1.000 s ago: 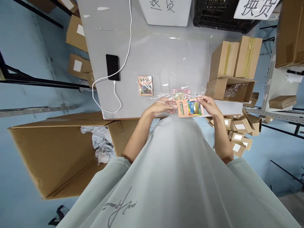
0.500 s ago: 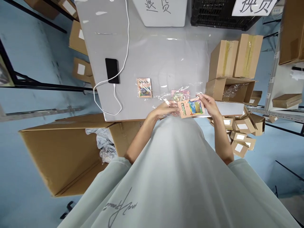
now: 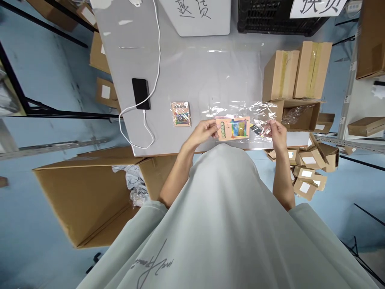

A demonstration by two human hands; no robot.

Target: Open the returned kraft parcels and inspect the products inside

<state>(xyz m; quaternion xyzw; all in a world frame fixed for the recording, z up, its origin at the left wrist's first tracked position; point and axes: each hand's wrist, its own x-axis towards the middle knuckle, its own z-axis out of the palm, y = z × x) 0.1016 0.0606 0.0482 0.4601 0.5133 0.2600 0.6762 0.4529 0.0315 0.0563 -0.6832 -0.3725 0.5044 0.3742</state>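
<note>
My left hand (image 3: 206,132) pinches the left end of a peach-coloured card pack (image 3: 225,129) with a bright blue and yellow picture. My right hand (image 3: 276,134) is closed on the edge of a clear plastic bag (image 3: 261,116), which spreads over the table behind and beside the pack. Next to the pack's right end, a small black-and-yellow strip (image 3: 256,129) shows by the plastic; what it belongs to I cannot make out. Farther left lies a second pack (image 3: 181,114) in shiny clear wrap, apart from both hands.
A black phone (image 3: 140,93) with a white cable (image 3: 159,52) lies on the grey table (image 3: 198,72). Cardboard boxes (image 3: 311,70) stand at the right. A white bin (image 3: 204,24) and a black crate (image 3: 270,24) are at the back; a large open carton (image 3: 81,200) stands at lower left.
My right hand has moved right, off the pack and onto the plastic bag, stretching it out. The pack has shifted slightly left and up; the pink item behind it is now hidden.
</note>
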